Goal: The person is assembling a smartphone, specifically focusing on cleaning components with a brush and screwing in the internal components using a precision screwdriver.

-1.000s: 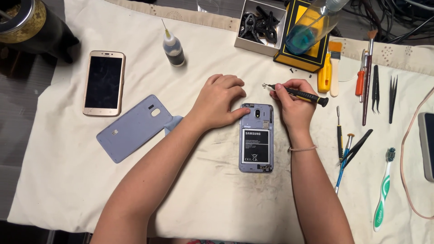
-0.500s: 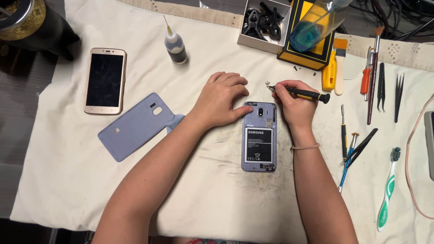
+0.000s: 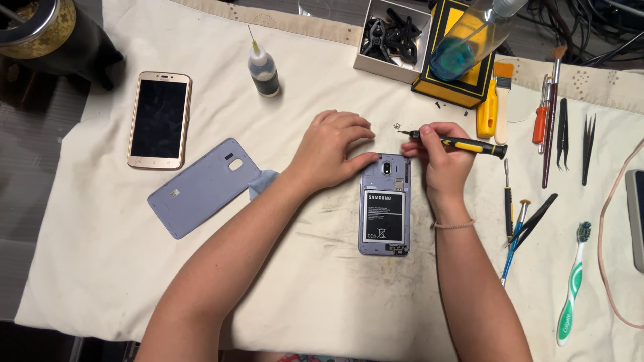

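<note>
From the head camera, the left hand (image 3: 333, 146) lay flat, fingers spread, pinning the opened phone (image 3: 384, 204) just below the right hand (image 3: 436, 159), which was closed around a precision screwdriver (image 3: 456, 143). Tiny loose screws (image 3: 396, 125) beside its tip risked being flicked off the cloth (image 3: 322, 295) by a slip.
</note>
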